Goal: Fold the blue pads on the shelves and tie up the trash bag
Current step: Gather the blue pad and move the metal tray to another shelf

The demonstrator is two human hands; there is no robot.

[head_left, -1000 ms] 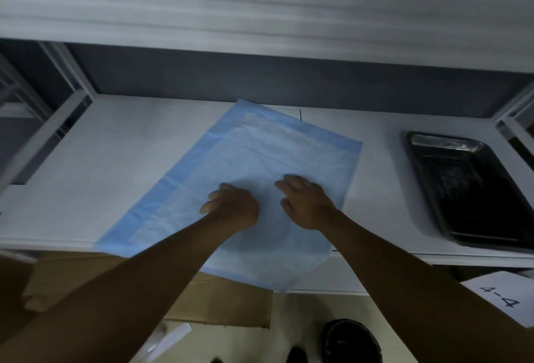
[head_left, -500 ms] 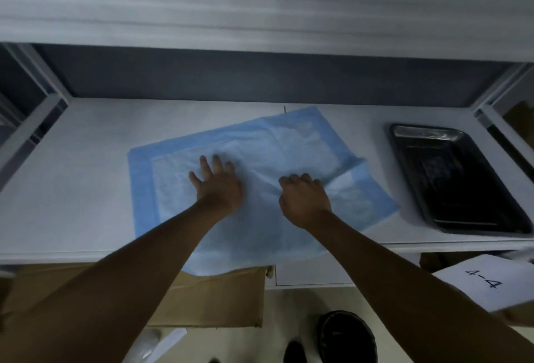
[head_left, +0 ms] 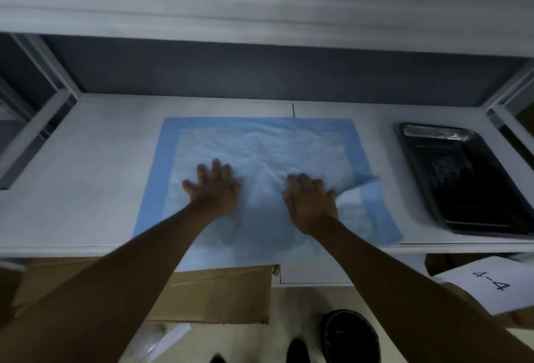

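Nearest us, floor level: dark round bin [head_left: 351, 336], cardboard box [head_left: 208, 293] under the shelf edge, and a white sheet marked "4-4" [head_left: 488, 284] low right. Above that, the white shelf [head_left: 86, 160] carries the blue pad [head_left: 260, 146], spread mostly flat at centre, its near edge hanging over the shelf front onto the box. We have both palms on the pad: left hand [head_left: 215, 189] flat, fingers straight and spread, pressing down, no grip on anything; right hand [head_left: 310, 200] also laid on top, fingers extended, resting just beside a raised fold at the pad's right edge [head_left: 361, 186], where a corner is flipped up. Hands are near each other, not touching. Right of the pad, apart from it, sits a dark metal tray [head_left: 419, 143]. Farthest back: grey rear panel [head_left: 260, 73] and the underside of the upper shelf [head_left: 260, 1].
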